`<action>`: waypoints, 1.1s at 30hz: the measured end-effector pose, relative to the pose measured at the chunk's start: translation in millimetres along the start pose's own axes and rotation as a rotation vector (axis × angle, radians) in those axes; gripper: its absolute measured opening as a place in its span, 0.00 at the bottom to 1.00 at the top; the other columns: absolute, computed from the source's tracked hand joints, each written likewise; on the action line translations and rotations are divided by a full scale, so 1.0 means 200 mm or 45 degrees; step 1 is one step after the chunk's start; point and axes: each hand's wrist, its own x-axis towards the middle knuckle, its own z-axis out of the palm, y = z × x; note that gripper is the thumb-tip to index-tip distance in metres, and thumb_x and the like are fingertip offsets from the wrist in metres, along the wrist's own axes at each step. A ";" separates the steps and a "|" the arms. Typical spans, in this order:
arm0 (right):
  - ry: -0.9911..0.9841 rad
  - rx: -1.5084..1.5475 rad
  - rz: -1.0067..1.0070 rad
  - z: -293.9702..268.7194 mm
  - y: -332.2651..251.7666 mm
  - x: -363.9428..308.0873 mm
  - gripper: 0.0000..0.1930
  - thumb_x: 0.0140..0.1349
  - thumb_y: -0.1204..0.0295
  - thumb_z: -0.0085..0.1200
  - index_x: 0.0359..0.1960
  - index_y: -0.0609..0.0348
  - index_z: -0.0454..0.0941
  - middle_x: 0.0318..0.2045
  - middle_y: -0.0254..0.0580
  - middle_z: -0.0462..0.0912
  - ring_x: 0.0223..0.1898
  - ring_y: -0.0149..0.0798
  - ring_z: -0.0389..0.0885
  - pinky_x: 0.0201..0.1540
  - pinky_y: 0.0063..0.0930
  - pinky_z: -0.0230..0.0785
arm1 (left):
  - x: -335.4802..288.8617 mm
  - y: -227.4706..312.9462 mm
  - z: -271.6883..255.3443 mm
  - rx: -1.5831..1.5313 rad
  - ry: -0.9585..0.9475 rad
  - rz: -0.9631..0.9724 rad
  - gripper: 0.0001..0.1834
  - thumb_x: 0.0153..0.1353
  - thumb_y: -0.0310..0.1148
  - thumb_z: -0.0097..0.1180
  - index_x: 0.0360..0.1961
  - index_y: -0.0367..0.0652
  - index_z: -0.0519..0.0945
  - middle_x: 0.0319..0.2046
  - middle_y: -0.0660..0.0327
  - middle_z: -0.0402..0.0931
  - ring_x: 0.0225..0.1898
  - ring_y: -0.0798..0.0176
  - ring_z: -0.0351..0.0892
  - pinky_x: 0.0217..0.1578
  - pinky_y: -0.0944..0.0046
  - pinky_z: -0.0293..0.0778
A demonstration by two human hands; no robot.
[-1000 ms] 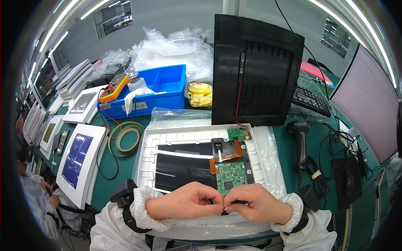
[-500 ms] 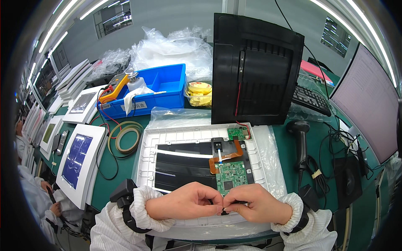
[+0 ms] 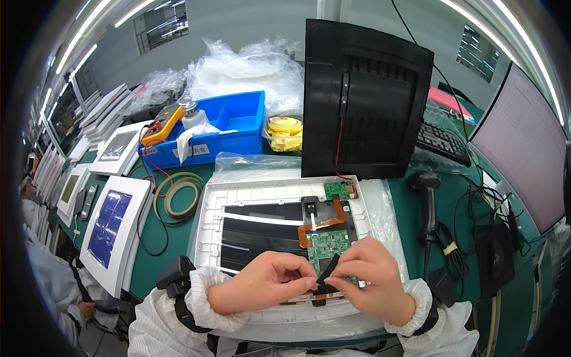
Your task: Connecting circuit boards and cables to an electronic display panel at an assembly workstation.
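My right hand (image 3: 372, 276) pinches a narrow black strip (image 3: 329, 268), which stands up slantwise between my hands. The fingertips of my left hand (image 3: 267, 282) are pressed together at the strip's lower end. Both hands are over the near edge of a white plastic housing (image 3: 208, 205) lying with its inside up. A dark glossy panel (image 3: 262, 235) fills much of the housing. Beyond my fingers is a green circuit board (image 3: 327, 243), partly covered by my right hand. An orange flat cable (image 3: 330, 223) runs from it toward a smaller green board (image 3: 338, 189).
Behind the housing a black cover (image 3: 363, 101) stands upright, joined by a red wire. A blue bin (image 3: 238, 140) and a tape roll (image 3: 181, 197) are at left. At right are a barcode scanner (image 3: 425, 202), cables and a monitor (image 3: 523, 149). Another person is at far left.
My right hand has risen slightly and drawn the black strip up into view. My left hand has barely moved. The person at far left has shifted their hands.
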 end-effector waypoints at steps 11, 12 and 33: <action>-0.020 0.211 0.071 0.07 -0.02 -0.03 0.05 0.44 0.80 0.56 0.25 0.64 0.76 0.24 0.41 0.75 0.26 0.40 0.73 0.29 0.29 0.65 | 0.02 -0.03 0.03 0.689 0.246 0.460 0.04 0.48 0.26 0.57 0.26 0.36 0.77 0.21 0.60 0.73 0.23 0.68 0.71 0.23 0.72 0.67; -0.014 0.177 0.053 0.08 -0.02 -0.03 0.05 0.44 0.80 0.56 0.25 0.64 0.76 0.23 0.41 0.75 0.26 0.40 0.73 0.29 0.29 0.65 | 0.03 -0.04 0.04 0.742 0.282 0.505 0.04 0.47 0.25 0.57 0.25 0.36 0.77 0.21 0.59 0.73 0.23 0.66 0.71 0.23 0.71 0.67; 0.015 0.364 0.264 0.05 -0.02 -0.02 0.04 0.42 0.80 0.56 0.23 0.64 0.75 0.23 0.42 0.76 0.23 0.38 0.74 0.26 0.25 0.67 | 0.03 0.00 0.04 0.751 0.204 0.394 0.05 0.50 0.24 0.54 0.29 0.35 0.75 0.27 0.59 0.74 0.27 0.69 0.73 0.30 0.72 0.70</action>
